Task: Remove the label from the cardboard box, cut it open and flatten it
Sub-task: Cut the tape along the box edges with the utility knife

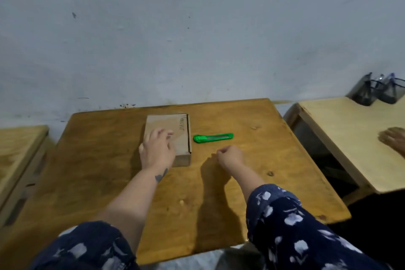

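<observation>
Cardboard box (175, 133) lies closed under the open left hand (156, 151); right hand (230, 156) loosely curled, empty.

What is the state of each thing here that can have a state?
Box: closed, unflattened, flat on the table; no label can be made out.
Knife: lying on the table right of the box, untouched; blade not seen sticking out.
Left hand: open, resting on the box top.
Right hand: loosely curled, empty, near the knife.
</observation>
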### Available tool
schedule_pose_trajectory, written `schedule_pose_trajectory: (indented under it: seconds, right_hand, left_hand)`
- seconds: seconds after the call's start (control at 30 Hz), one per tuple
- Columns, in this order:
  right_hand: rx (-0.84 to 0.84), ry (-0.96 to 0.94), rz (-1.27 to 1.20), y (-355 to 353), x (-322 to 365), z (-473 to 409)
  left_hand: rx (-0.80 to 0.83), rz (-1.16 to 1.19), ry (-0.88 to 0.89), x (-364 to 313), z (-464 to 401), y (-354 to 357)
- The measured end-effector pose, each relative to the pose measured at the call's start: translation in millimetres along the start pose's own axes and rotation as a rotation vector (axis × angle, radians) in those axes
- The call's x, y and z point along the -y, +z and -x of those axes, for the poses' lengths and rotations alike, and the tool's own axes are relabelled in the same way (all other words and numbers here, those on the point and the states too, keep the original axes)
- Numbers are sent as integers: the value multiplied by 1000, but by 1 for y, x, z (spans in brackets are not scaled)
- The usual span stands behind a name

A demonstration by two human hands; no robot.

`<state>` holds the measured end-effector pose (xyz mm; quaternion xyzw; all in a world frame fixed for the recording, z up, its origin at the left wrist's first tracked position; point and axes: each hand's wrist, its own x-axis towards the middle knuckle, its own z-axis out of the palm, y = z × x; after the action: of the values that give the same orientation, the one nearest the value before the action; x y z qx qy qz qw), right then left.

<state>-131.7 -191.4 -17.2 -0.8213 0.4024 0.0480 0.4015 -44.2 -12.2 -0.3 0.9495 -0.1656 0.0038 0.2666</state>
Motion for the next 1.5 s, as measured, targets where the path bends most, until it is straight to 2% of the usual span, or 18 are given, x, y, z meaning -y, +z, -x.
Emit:
schedule_pose_trajectory:
  seconds: [0.1, 0.23, 0.37, 0.43, 0.5, 0.57, 0.73, 0.8, 0.93, 1.0, 1.13, 1.27, 1.5]
  right_hand:
    - [-89, 111, -35, 15, 10, -21]
    - [-167, 258, -3, 31, 21, -51]
    - [-331, 371, 96, 42, 39, -75]
    - [-361, 416, 162, 47, 45, -87]
    - [-309, 417, 233, 52, 51, -97]
    - [-259, 336, 210, 52, 58, -101]
    - [-146, 77, -152, 38, 74, -97]
    - [-20, 70, -422, 27, 81, -89]
    - [412, 90, -1006, -5, 83, -71]
    - [561, 56, -1131, -19, 78, -63]
    - [696, -2, -1173, -31, 62, -49]
    - [756, -23, -1192, -33, 50, -40]
    - [543, -83, -1094, -22, 48, -23]
  left_hand:
    - [23, -64, -10, 21, -27, 2]
    - [143, -134, -55, 36, -45, 15]
    - [92, -170, -58, 38, -43, 24]
    - [71, -174, -55, 39, -43, 25]
    - [64, -175, -52, 39, -43, 25]
    - [59, -174, -55, 39, -43, 25]
    - [41, -169, -56, 38, -44, 26]
    - [39, -169, -57, 38, -43, 26]
    - [37, -180, -56, 37, -44, 25]
    - [47, -204, -49, 36, -44, 25]
    - [80, -213, -43, 35, -45, 22]
    - [120, -219, -46, 33, -45, 19]
    - [139, -207, -27, 32, -28, 19]
